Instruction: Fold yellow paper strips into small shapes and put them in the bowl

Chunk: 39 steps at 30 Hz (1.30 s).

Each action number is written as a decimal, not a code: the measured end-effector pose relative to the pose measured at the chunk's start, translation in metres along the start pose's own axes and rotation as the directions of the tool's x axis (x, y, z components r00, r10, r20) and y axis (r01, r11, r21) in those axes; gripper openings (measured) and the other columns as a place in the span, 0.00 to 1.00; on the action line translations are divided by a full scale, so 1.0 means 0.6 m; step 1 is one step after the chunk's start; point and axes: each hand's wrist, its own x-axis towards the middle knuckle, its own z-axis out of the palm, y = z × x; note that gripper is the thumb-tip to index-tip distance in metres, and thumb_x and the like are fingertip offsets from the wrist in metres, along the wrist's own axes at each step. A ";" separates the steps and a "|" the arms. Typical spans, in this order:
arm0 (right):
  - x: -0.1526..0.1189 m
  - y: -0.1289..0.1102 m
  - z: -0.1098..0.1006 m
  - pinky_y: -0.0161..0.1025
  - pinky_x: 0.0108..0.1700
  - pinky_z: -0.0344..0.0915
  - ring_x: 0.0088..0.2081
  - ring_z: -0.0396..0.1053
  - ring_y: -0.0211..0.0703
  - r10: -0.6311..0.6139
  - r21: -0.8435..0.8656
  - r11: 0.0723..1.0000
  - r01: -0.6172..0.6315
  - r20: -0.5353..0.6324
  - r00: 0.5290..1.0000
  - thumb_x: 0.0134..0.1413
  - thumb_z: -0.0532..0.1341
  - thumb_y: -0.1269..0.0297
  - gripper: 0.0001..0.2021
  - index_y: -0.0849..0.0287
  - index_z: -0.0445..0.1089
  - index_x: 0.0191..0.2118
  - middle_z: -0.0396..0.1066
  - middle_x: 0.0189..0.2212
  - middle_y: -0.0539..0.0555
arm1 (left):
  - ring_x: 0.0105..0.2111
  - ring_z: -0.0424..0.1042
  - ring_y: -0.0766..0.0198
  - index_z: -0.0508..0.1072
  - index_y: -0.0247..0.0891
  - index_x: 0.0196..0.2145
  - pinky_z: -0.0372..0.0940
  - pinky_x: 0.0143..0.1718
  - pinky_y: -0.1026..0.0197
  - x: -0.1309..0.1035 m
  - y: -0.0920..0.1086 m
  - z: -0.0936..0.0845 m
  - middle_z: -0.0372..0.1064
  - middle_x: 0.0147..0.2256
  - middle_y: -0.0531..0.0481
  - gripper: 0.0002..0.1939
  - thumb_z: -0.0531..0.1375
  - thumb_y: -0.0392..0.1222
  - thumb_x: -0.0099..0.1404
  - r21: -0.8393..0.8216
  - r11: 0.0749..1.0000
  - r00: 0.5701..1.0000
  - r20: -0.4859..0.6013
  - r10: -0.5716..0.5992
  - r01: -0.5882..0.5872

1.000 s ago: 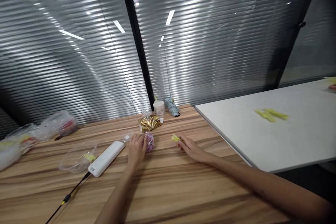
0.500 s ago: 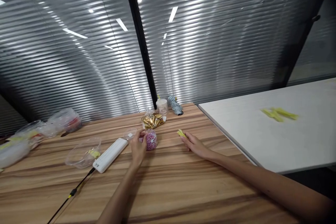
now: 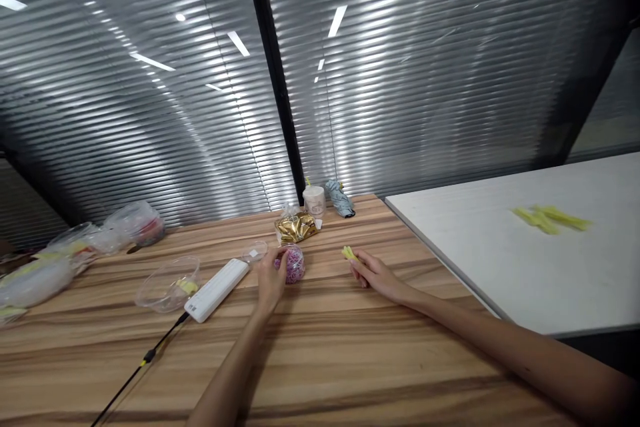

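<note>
My left hand (image 3: pixel 271 279) rests on the wooden table (image 3: pixel 320 353) with its fingers curled around a small clear container of pink and purple rubber bands (image 3: pixel 293 263). My right hand (image 3: pixel 376 273) lies to the right of it, fingertips pinching a small yellow-green piece (image 3: pixel 349 253) that pokes out past them. Both arms reach forward from the lower edge of the view.
A white power strip (image 3: pixel 217 289) with a black cable lies left of my left hand, beside a clear bowl (image 3: pixel 167 285). A gold packet (image 3: pixel 296 227), a white cup (image 3: pixel 313 199) and a folded umbrella (image 3: pixel 340 197) sit by the blinds. Plastic bags (image 3: pixel 75 250) lie far left. Yellow-green strips (image 3: pixel 550 219) lie on the white table (image 3: pixel 500 260).
The view has tilted up and shifted slightly. Both hands stay in place; my left fingers have closed further around the rubber band container.
</note>
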 end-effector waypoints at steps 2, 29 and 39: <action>0.001 -0.001 0.000 0.32 0.24 0.55 0.21 0.56 0.32 0.006 0.003 1.000 -0.006 0.002 1.000 0.54 0.47 0.46 0.18 0.59 0.55 0.30 0.56 0.21 0.46 | 0.34 0.69 0.60 0.71 0.35 0.33 0.62 0.39 0.57 0.000 0.002 -0.001 0.71 0.32 0.46 0.11 0.52 0.43 0.60 0.000 1.000 1.000 0.003 -0.007 0.007; 0.001 -0.001 0.001 0.33 0.25 0.56 0.21 0.57 0.33 0.026 -0.022 0.999 -0.025 0.028 0.999 0.54 0.48 0.47 0.18 0.59 0.58 0.30 0.59 0.20 0.47 | 0.28 0.63 0.62 0.62 0.37 0.25 0.57 0.30 0.60 -0.007 -0.005 0.011 0.64 0.24 0.49 0.10 0.47 0.41 0.61 0.277 0.959 0.998 0.050 0.046 -0.058; 0.000 -0.003 0.000 0.32 0.25 0.56 0.22 0.58 0.34 0.037 -0.026 0.999 -0.036 0.033 0.999 0.54 0.48 0.47 0.18 0.60 0.59 0.32 0.59 0.21 0.47 | 0.26 0.62 0.63 0.61 0.38 0.23 0.55 0.30 0.61 -0.006 -0.008 0.013 0.63 0.23 0.50 0.11 0.48 0.41 0.61 0.306 0.947 0.994 0.065 0.086 -0.102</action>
